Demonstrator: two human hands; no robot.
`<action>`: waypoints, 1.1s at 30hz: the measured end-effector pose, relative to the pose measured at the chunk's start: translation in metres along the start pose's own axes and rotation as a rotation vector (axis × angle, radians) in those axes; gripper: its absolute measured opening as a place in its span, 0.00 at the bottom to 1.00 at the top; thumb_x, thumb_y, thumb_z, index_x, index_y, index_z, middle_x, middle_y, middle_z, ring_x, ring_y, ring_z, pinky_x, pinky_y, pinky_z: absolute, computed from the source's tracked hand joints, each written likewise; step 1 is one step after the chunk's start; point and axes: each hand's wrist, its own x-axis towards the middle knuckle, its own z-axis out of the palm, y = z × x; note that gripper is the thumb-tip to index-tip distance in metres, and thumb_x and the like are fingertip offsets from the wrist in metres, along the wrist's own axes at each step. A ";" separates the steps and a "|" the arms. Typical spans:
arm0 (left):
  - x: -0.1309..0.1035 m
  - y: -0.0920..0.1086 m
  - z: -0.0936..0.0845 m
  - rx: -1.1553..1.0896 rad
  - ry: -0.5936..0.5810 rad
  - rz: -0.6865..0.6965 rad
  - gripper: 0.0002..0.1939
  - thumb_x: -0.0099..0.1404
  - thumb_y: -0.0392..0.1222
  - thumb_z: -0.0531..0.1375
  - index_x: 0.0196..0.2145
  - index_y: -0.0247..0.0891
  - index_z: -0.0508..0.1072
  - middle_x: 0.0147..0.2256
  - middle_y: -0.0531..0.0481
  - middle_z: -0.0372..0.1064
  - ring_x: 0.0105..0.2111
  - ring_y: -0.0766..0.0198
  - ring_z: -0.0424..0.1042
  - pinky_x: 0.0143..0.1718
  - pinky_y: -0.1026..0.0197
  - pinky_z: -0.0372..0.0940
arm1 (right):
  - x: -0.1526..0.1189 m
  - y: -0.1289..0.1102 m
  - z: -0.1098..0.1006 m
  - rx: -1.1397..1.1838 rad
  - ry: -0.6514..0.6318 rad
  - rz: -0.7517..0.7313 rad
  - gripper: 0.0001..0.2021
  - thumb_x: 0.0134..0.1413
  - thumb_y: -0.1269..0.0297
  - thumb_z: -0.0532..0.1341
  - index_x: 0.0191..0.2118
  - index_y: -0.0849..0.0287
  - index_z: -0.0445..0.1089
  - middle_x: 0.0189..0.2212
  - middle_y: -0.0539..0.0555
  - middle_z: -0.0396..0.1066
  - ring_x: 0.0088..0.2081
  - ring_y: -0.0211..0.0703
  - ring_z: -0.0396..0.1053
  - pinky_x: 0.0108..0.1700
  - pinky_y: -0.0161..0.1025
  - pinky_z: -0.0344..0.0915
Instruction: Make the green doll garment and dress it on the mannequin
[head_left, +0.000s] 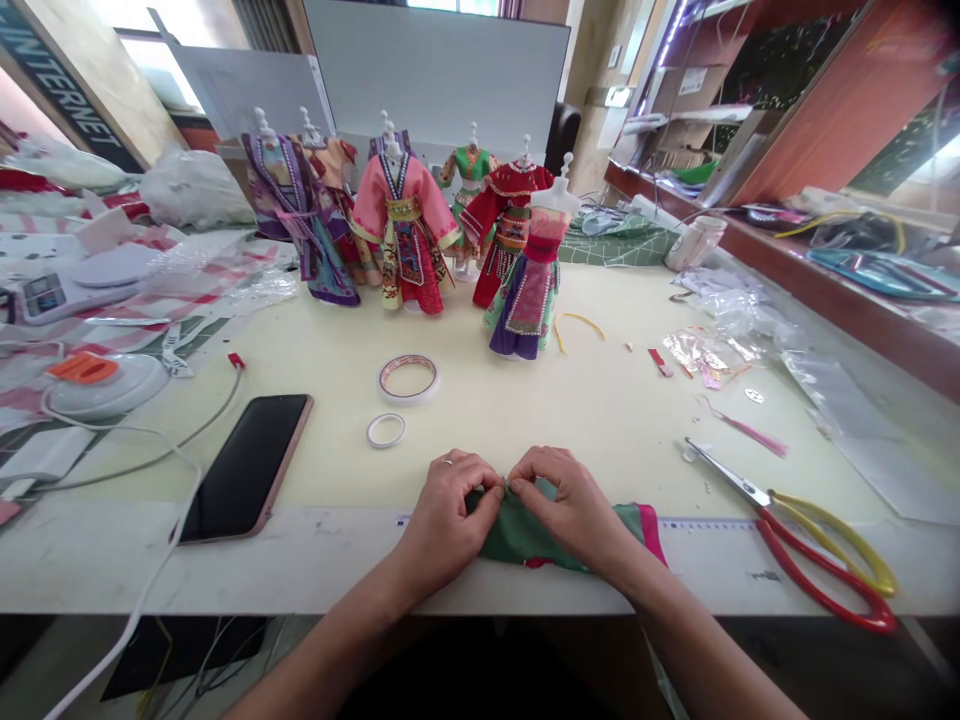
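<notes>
Beyond the scissors [765, 500] lay a clear packet [694, 348] with small coloured scraps, whether inside or beneath I couldn't tell; farther beyond them was a pale jar [696, 243], its contents hidden from me. Left of the scissors, my left hand [454, 500] and right hand [566, 500] pinched the far edge of the green cloth [517, 532]. Its long axis ran sideways, the pink-trimmed end pointing right, toward the scissors.

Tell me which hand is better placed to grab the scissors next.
Probably the right hand: the scissors lie on its side, farther from the left hand. Both pinch the green cloth, so the right would need to let go first.
</notes>
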 end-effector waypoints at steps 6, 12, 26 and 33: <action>-0.001 0.000 0.001 0.044 0.027 0.039 0.07 0.60 0.33 0.54 0.25 0.39 0.65 0.27 0.53 0.68 0.34 0.62 0.65 0.43 0.55 0.57 | -0.002 -0.002 -0.001 -0.049 0.015 -0.074 0.07 0.51 0.75 0.56 0.25 0.58 0.66 0.25 0.48 0.68 0.31 0.37 0.64 0.41 0.41 0.59; 0.000 0.001 0.001 0.052 0.046 0.040 0.06 0.59 0.34 0.55 0.24 0.39 0.66 0.27 0.53 0.69 0.34 0.62 0.66 0.43 0.55 0.57 | -0.003 -0.005 0.000 -0.171 0.071 -0.167 0.07 0.49 0.76 0.56 0.26 0.59 0.67 0.25 0.49 0.67 0.30 0.38 0.63 0.40 0.41 0.58; 0.000 0.001 -0.003 -0.087 -0.026 -0.009 0.08 0.59 0.32 0.54 0.23 0.39 0.65 0.26 0.52 0.68 0.33 0.62 0.65 0.38 0.58 0.59 | 0.006 -0.004 -0.004 -0.026 -0.052 -0.039 0.08 0.44 0.78 0.55 0.22 0.58 0.63 0.21 0.46 0.66 0.28 0.36 0.62 0.34 0.36 0.58; 0.001 0.004 -0.005 -0.131 -0.044 -0.030 0.08 0.61 0.34 0.54 0.24 0.39 0.66 0.26 0.52 0.67 0.32 0.63 0.65 0.37 0.59 0.60 | 0.004 -0.005 -0.010 -0.142 -0.034 -0.200 0.06 0.50 0.74 0.56 0.28 0.58 0.68 0.25 0.49 0.69 0.31 0.38 0.64 0.41 0.41 0.59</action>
